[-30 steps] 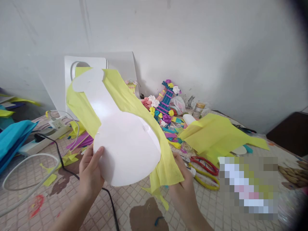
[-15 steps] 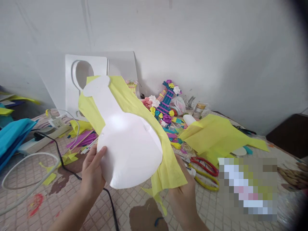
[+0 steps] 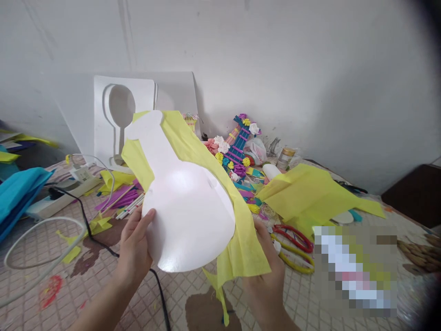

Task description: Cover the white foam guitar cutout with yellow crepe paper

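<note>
A white guitar-shaped cutout (image 3: 186, 216) is held up over the table, its neck leaning toward the upper left. My left hand (image 3: 136, 246) pinches its lower left edge, thumb on the front face. Behind the cutout lies a sheet of yellow crepe paper (image 3: 244, 243), sticking out along the neck and the right side, with a torn strip hanging below. My right hand (image 3: 265, 271) is behind the paper's lower right part, gripping there; its fingertips are mostly hidden by the paper. Both pieces are clear of the tabletop.
Scissors with red and yellow handles (image 3: 296, 262) lie right of my right hand. Another yellow paper sheet (image 3: 303, 193) spreads behind them. A decorated paper guitar (image 3: 237, 145) stands at the back. Cables and a power strip (image 3: 51, 202) lie left, beside blue paper (image 3: 20, 197). A white cut-out board (image 3: 144, 101) leans on the wall.
The white cutout and the yellow paper have shifted slightly right together, and the torn strip hangs lower. Both hands keep their grip.
</note>
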A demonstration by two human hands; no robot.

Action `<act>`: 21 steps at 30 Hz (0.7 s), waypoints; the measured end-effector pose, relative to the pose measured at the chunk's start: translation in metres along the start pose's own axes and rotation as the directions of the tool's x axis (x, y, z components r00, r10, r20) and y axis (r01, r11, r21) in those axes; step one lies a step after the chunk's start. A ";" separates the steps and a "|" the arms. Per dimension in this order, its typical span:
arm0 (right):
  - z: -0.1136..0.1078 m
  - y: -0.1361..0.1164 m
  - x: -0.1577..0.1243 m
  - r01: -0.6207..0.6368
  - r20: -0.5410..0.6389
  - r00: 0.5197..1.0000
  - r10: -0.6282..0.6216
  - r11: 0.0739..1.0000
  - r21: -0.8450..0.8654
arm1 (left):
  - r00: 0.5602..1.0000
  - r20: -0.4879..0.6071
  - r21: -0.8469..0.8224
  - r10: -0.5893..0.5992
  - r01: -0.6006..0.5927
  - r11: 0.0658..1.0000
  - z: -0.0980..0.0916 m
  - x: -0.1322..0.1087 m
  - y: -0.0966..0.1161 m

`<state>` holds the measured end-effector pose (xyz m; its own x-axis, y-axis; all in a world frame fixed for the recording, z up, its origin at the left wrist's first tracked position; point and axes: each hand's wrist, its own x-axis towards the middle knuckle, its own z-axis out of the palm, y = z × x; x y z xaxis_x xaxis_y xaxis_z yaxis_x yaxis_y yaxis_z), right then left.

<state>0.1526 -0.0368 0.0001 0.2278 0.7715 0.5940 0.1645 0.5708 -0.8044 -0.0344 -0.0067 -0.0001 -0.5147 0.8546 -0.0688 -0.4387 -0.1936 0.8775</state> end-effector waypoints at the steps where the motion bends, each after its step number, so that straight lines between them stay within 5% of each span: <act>1: 0.000 0.000 0.000 0.018 -0.006 1.000 -0.018 1.000 -0.012 | 1.000 -0.001 0.003 0.006 -0.006 1.000 0.000 0.000 0.000; 7: -0.003 0.003 0.002 0.145 0.027 0.989 -0.143 0.985 -0.094 | 0.999 -0.043 0.021 0.025 -0.024 0.999 -0.001 0.000 0.000; 14: -0.010 0.010 0.000 0.452 0.275 0.884 -0.379 0.842 -0.293 | 0.998 0.003 0.025 0.063 -0.063 0.998 -0.002 0.000 -0.002; 18: -0.014 0.007 0.000 0.366 0.013 0.923 -0.384 0.870 -0.331 | 0.998 0.009 0.008 0.067 -0.067 0.998 -0.003 0.001 -0.002; 21: -0.018 0.014 0.008 0.157 -0.156 0.967 -0.199 0.956 -0.247 | 0.998 0.007 -0.001 0.060 -0.060 0.998 -0.003 0.001 0.002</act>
<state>0.1744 -0.0274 -0.0065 0.3376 0.5889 0.7343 0.4302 0.5973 -0.6768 -0.0383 -0.0078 0.0002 -0.5347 0.8449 -0.0123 -0.4079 -0.2453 0.8795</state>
